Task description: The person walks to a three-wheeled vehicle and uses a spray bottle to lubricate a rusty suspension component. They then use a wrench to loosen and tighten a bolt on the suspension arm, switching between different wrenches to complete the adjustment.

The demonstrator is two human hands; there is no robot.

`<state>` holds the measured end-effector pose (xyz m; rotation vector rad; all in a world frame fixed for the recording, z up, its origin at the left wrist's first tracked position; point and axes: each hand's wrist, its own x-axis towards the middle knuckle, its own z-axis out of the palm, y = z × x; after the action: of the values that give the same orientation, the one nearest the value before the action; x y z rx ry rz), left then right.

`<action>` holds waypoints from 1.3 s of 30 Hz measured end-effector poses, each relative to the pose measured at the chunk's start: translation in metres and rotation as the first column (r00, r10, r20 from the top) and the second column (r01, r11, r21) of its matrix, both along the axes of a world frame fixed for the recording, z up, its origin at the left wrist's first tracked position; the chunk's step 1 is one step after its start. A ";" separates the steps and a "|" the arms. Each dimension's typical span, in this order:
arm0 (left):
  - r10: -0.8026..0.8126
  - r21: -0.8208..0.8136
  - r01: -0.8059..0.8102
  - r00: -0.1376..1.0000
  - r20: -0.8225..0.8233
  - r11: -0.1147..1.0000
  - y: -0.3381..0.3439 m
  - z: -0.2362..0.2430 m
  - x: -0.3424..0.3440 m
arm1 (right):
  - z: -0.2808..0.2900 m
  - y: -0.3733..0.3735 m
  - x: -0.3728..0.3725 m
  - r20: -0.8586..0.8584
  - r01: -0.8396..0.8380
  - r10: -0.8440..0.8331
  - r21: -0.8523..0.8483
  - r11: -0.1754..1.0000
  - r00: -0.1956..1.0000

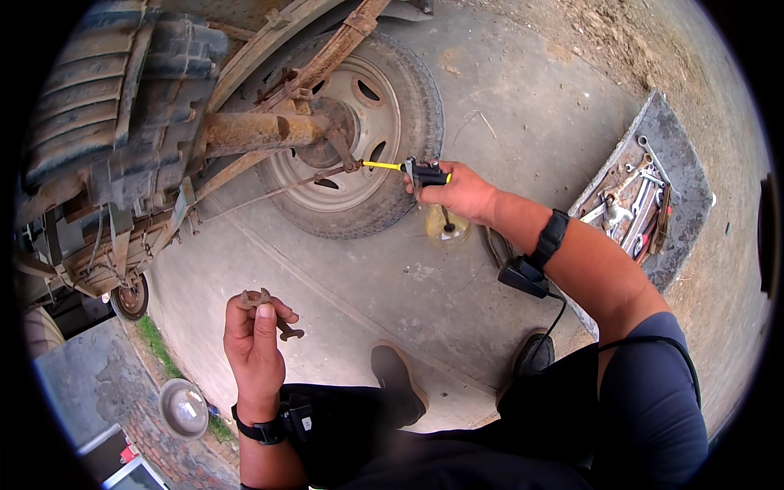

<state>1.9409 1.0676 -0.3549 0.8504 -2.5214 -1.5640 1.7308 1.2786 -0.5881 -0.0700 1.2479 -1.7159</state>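
My right hand [457, 192] grips a black tape measure [427, 174] with yellow trim. Its short yellow blade [382, 166] reaches left to a rusty joint [352, 165] at the end of a thin rod, in front of the wheel [371, 122]. Whether the tip touches the joint, I cannot tell. Lower left, my left hand [255, 347] pinches a small rusty open-ended wrench [290, 331] between thumb and fingers. One jaw shows above the thumb, the other sticks out to the right; the fingers hide its middle.
A rusty axle [261, 131] and leaf spring run to the wheel at upper left. A grey metal tray [690, 175] of wrenches stands at right. Beneath my right hand sits a yellowish translucent container [437, 233]. A metal basin [173, 408] lies at lower left.
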 end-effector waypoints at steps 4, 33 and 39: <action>0.004 0.005 -0.004 1.000 0.005 1.000 0.002 0.000 -0.002 | 0.004 0.003 -0.001 -0.039 -0.022 0.023 0.011 1.000 0.999; 0.006 -0.096 -0.003 0.999 0.038 0.995 0.007 0.004 0.005 | -0.014 0.136 -0.138 -0.744 0.754 -0.348 0.305 0.582 0.570; 0.062 -0.019 -0.061 0.997 0.050 0.998 0.005 0.004 0.002 | -0.009 0.157 -0.128 -0.800 0.724 -0.186 0.384 0.572 0.571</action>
<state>1.9429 1.0731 -0.3505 0.9677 -2.5130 -1.5187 1.6026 1.4358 -0.5969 0.1273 2.6736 -1.5806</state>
